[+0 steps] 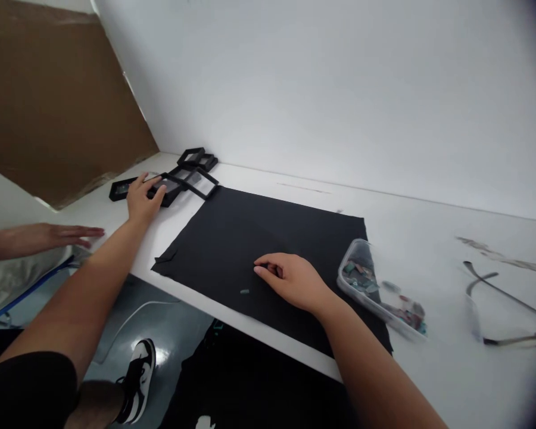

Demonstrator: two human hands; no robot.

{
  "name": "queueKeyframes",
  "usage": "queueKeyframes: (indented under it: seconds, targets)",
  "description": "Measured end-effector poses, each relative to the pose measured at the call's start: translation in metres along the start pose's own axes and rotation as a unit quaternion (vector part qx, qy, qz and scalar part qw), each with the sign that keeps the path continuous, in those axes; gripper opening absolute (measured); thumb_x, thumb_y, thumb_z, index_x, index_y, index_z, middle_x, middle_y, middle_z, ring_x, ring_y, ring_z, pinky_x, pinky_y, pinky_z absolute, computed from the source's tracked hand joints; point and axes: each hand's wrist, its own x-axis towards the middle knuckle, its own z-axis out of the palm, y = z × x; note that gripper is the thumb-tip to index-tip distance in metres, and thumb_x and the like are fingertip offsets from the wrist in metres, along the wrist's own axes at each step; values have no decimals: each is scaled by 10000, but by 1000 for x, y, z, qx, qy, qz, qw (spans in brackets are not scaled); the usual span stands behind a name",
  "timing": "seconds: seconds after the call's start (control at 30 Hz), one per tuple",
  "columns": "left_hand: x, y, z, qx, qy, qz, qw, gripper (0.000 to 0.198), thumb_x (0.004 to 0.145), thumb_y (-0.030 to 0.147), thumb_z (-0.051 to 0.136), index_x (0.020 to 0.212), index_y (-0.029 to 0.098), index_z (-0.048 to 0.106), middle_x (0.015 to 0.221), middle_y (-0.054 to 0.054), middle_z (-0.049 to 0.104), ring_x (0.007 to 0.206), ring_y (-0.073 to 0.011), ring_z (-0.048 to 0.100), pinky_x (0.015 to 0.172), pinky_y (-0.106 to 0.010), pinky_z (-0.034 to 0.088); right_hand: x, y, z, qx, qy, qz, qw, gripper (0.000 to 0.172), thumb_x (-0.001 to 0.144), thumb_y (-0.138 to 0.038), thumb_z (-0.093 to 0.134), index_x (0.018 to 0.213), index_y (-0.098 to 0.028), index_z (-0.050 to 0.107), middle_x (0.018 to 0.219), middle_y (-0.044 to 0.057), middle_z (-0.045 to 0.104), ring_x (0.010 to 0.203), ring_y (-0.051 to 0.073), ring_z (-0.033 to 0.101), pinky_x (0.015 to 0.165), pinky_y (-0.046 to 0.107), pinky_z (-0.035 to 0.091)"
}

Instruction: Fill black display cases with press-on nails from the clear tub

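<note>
My left hand (143,199) reaches to the far left of the table, its fingers spread over a group of black-rimmed frames (202,183) with clear panes. Its thumb and index finger lie at the edge of one frame; I cannot tell whether they press on it. My right hand (292,280) rests over the black cloth (250,229) with fingers curled and thumb and index finger close together. Whatever they may hold is hidden. A small greyish-green piece (245,291) lies on the cloth, left of and nearer than my right hand.
A clear plastic box (346,285) with small coloured pieces stands at the cloth's right edge. Eyeglasses (476,310) lie farther right. Another person's hand (67,236) is at the left. A white wall (339,101) rises behind the table, brown board (58,101) at left.
</note>
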Motion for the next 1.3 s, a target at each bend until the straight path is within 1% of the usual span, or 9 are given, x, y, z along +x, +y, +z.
queueKeyframes:
  seconds: [0.23, 0.33, 0.47, 0.6, 0.7, 0.9, 1.0, 1.1, 1.3]
  targets:
    - [-7, 11, 1, 41, -51, 31, 997, 594, 744, 551, 776, 1235, 233, 672, 1510, -123, 550, 1415, -368, 475, 1233, -540, 264, 0, 0, 1, -7, -1, 1, 1000, 288, 951, -411, 591, 1100, -256, 782, 816, 16, 722, 710, 160, 611, 653, 303, 399]
    - [-10, 15, -2, 49, -29, 39, 998, 394, 799, 451, 721, 1115, 217, 688, 1288, -107, 684, 1284, -339, 572, 1228, -535, 235, 0, 1, 2, -7, 2, -1, 1000, 298, 953, -414, 582, 1109, -254, 780, 815, 16, 723, 699, 164, 613, 650, 308, 406]
    - [-14, 29, -10, 24, 17, 47, 998, 215, 907, 378, 574, 990, 203, 667, 1126, -89, 724, 1129, -279, 641, 1115, -450, 389, -1, 3, 3, -5, 3, -8, 1000, 302, 948, -413, 580, 1108, -255, 783, 801, 17, 720, 681, 167, 611, 639, 311, 412]
    - [-24, 65, -8, -23, 85, 72, 993, 284, 996, 413, 449, 1017, 187, 620, 1195, -139, 679, 1175, -265, 610, 1052, -409, 447, 0, 4, 4, 4, 20, -15, 1000, 310, 939, -426, 587, 1107, -253, 782, 780, 16, 709, 673, 173, 607, 636, 317, 420]
    - [-39, 106, 0, -77, 107, 121, 984, 296, 1008, 448, 446, 963, 202, 603, 993, -106, 699, 984, -246, 648, 941, -410, 492, 0, 4, 6, 22, 59, -17, 998, 338, 943, -461, 580, 1130, -254, 771, 769, 13, 690, 669, 177, 595, 642, 328, 429]
    - [-89, 201, 14, -194, 42, 325, 925, 279, 938, 505, 603, 864, 237, 633, 775, -26, 702, 750, -182, 666, 733, -351, 532, -2, 1, 3, 127, 188, -37, 973, 431, 966, -558, 529, 1178, -233, 718, 773, 9, 657, 627, 154, 571, 614, 307, 462]
    - [-113, 234, 24, -229, 7, 408, 884, 250, 908, 500, 610, 897, 252, 641, 772, -9, 721, 744, -172, 692, 741, -345, 552, -4, 1, -3, 187, 259, -39, 947, 456, 962, -627, 493, 926, -217, 687, 689, 3, 588, 578, 150, 521, 551, 299, 441]
    - [-125, 247, 33, -241, 7, 411, 879, 189, 952, 408, 563, 958, 227, 618, 795, -33, 725, 741, -174, 692, 704, -349, 537, -5, 1, -7, 242, 290, -38, 925, 464, 930, -657, 534, 742, -237, 591, 652, -4, 554, 551, 144, 493, 507, 294, 424]
    - [-131, 241, 39, -248, -29, 428, 869, 191, 934, 296, 574, 1106, 219, 602, 1048, -82, 752, 967, -214, 722, 797, -377, 548, -3, 0, -4, 297, 336, -9, 894, 266, 838, -487, 701, 853, -227, 646, 696, -18, 591, 558, 127, 494, 509, 276, 414]
